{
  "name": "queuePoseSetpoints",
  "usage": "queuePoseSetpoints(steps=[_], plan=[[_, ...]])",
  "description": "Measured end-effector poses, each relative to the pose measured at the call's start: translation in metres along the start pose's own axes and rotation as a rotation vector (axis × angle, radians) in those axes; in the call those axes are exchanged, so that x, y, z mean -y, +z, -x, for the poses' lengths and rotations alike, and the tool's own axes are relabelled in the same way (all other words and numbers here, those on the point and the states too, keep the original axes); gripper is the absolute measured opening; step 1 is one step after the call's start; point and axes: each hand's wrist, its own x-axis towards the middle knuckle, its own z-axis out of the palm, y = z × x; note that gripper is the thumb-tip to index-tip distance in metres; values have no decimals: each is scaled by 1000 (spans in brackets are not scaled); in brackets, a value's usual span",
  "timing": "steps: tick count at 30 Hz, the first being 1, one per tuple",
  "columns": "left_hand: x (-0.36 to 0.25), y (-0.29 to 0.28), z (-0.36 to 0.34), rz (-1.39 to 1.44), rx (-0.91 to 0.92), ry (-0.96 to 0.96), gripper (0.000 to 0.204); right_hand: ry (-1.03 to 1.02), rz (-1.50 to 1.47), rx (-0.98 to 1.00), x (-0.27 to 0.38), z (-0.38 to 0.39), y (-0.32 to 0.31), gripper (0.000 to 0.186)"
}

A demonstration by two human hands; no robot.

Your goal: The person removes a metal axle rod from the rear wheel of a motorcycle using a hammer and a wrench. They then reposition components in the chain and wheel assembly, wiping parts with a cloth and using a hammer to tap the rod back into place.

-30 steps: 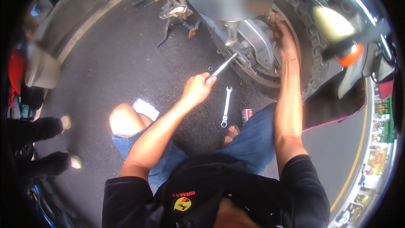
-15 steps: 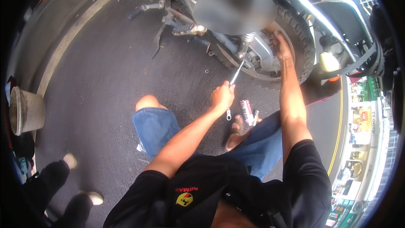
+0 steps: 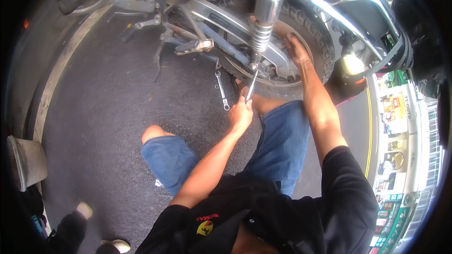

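Note:
My left hand (image 3: pixel 241 115) is closed round the handle of a slim silver wrench (image 3: pixel 252 84). Its far end meets the lower mount of the chrome shock absorber (image 3: pixel 260 37) on a motorcycle. To the right, my right hand (image 3: pixel 297 50) reaches to the rim of the knobbly-tyred rear wheel (image 3: pixel 325 42), fingers stretched along it. Whether it grips the rim I cannot tell. On the asphalt left of my left hand lies a combination spanner (image 3: pixel 223 95), ring end towards me. My right foot (image 3: pixel 242 88) is beside the wheel, partly hidden behind the tool.
A footpeg (image 3: pixel 194 46) and a lever stick out left of the wheel. Chrome frame tubes (image 3: pixel 325 9) run above right. A pale bucket (image 3: pixel 30 160) stands far left, with another person's shoes (image 3: pixel 115 245) at lower left. Shopfronts line the right edge.
My right leg has moved forward, with its foot now by the wheel. The spray can is out of sight, and the spanner on the ground shows whole. Both hands keep their places on the motorcycle.

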Motion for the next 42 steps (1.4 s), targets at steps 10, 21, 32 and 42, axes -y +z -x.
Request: queuePoseSetpoints(steps=[10, 21, 32, 42], plan=[[3, 3, -11, 76, 33, 96, 29, 28, 164, -67, -2, 3, -3, 35], [1, 7, -13, 73, -36, 85, 24, 118, 140, -55, -16, -1, -42, 23], [-8, 4, -10, 80, 12, -33, 29, 123, 674, -121, -47, -60, -68, 34], [-2, 11, -11, 114, -30, -10, 28, 258, 1077, 21, -67, -151, -54, 35]])
